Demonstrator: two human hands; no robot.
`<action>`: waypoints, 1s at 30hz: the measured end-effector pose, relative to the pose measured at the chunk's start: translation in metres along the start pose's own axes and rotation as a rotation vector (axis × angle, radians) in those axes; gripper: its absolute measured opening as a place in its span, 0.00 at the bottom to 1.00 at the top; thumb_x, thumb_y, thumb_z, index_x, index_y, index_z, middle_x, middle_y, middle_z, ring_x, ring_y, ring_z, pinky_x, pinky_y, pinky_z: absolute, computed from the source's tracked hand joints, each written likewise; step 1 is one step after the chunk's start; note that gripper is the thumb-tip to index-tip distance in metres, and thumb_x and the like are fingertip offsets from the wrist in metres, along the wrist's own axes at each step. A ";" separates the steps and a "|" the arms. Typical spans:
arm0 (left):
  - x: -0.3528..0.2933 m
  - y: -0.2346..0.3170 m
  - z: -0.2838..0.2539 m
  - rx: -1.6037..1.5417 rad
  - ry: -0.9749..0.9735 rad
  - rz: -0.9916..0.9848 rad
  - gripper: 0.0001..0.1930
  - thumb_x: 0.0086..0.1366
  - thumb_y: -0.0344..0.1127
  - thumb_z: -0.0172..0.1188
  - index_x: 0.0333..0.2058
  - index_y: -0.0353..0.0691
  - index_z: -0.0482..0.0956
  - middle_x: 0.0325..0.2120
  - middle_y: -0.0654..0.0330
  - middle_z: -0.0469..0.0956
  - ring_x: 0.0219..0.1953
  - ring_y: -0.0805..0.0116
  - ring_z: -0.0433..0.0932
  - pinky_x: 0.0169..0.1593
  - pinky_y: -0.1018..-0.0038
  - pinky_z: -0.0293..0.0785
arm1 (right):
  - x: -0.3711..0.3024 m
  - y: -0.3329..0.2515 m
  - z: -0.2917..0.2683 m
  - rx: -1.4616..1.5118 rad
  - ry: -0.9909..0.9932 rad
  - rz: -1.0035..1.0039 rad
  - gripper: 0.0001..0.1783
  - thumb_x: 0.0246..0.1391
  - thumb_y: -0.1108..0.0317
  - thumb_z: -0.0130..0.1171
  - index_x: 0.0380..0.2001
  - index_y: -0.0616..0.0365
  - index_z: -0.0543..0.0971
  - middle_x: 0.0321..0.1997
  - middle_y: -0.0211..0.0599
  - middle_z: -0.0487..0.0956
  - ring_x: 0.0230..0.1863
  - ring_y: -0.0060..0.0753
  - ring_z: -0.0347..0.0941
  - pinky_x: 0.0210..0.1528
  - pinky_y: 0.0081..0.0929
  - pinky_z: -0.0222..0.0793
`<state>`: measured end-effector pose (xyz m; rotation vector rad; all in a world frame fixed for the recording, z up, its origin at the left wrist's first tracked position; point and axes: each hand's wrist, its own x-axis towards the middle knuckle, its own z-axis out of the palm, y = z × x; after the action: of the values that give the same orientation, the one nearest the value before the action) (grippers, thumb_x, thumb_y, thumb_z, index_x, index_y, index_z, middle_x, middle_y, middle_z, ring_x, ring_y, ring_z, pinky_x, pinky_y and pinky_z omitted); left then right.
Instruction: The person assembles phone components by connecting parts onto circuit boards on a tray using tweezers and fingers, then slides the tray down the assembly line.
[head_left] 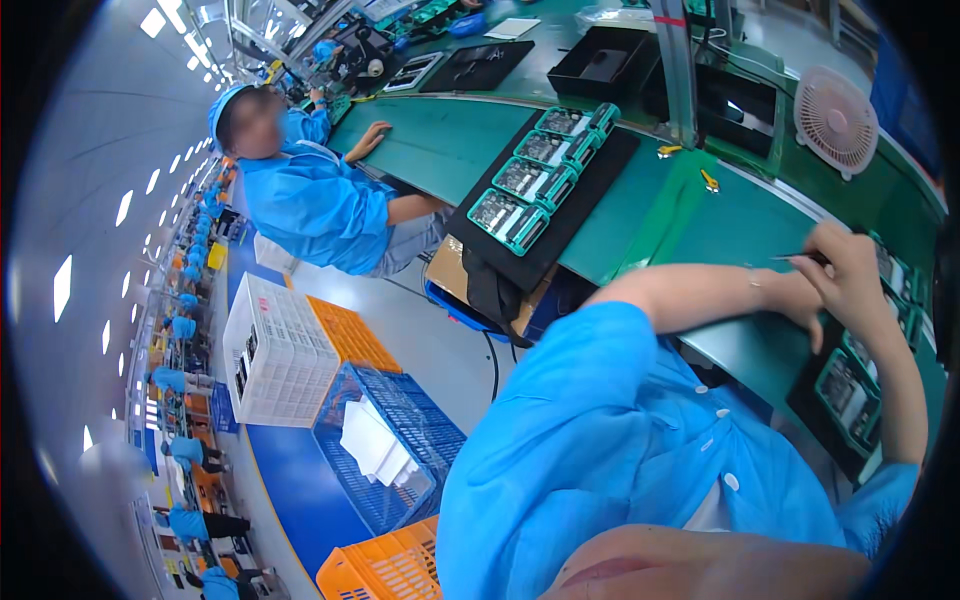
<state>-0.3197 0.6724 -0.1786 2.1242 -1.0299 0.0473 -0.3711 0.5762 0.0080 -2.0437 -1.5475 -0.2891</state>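
Right grip (845,268) pinches a thin dark tool (785,258), apparently for fine control. Left grip (795,297) just beside it; closure can't be told. Green-framed boards (850,398) lie on black mat (808,396) near both grips, probably for cushioning.

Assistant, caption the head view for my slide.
Right hand pinches a thin tool beside the left hand at a green bench, circuit boards nearby, co-worker at left.

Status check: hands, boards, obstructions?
Right hand pinching thin tool; left hand close by, grip unclear. Nearest green-framed boards on black mat. Right forearm partly blocks view of them.
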 end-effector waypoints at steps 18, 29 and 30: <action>-0.008 0.011 0.006 -0.199 -0.061 0.070 0.20 0.66 0.46 0.55 0.50 0.39 0.80 0.57 0.45 0.76 0.60 0.48 0.73 0.67 0.57 0.65 | 0.223 -0.030 0.061 1.439 -0.004 -0.088 0.22 0.65 0.55 0.61 0.22 0.60 0.78 0.16 0.20 0.68 0.18 0.11 0.54 0.21 0.20 0.44; -0.068 0.044 -0.143 -0.189 0.023 -0.029 0.19 0.65 0.46 0.56 0.47 0.39 0.81 0.54 0.45 0.78 0.58 0.47 0.74 0.64 0.55 0.67 | 0.280 -0.050 0.048 1.912 -0.121 -0.109 0.25 0.72 0.55 0.46 0.23 0.60 0.71 0.18 0.28 0.66 0.14 0.14 0.52 0.19 0.18 0.50; -0.064 0.044 -0.136 -0.191 0.027 -0.029 0.19 0.65 0.46 0.56 0.47 0.39 0.81 0.54 0.45 0.78 0.58 0.47 0.74 0.64 0.55 0.67 | 0.278 -0.042 0.049 1.936 -0.118 -0.108 0.25 0.72 0.55 0.45 0.23 0.60 0.71 0.18 0.28 0.66 0.14 0.14 0.52 0.19 0.18 0.50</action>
<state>-0.3557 0.7857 -0.0764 1.9596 -0.9493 -0.0349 -0.3311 0.8375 0.1143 -0.3935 -1.0115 0.9595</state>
